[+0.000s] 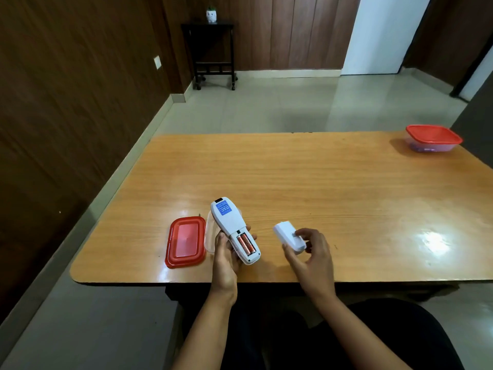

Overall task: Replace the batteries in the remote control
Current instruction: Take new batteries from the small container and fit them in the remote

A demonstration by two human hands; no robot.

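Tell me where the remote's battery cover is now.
In the head view, the battery cover is pinched in the right hand, just right of the remote that the left hand holds.

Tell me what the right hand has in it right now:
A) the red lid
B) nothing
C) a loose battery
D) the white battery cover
D: the right hand pinches the white battery cover just above the table, while the left hand holds the remote back-up, with two batteries sitting in its open compartment.
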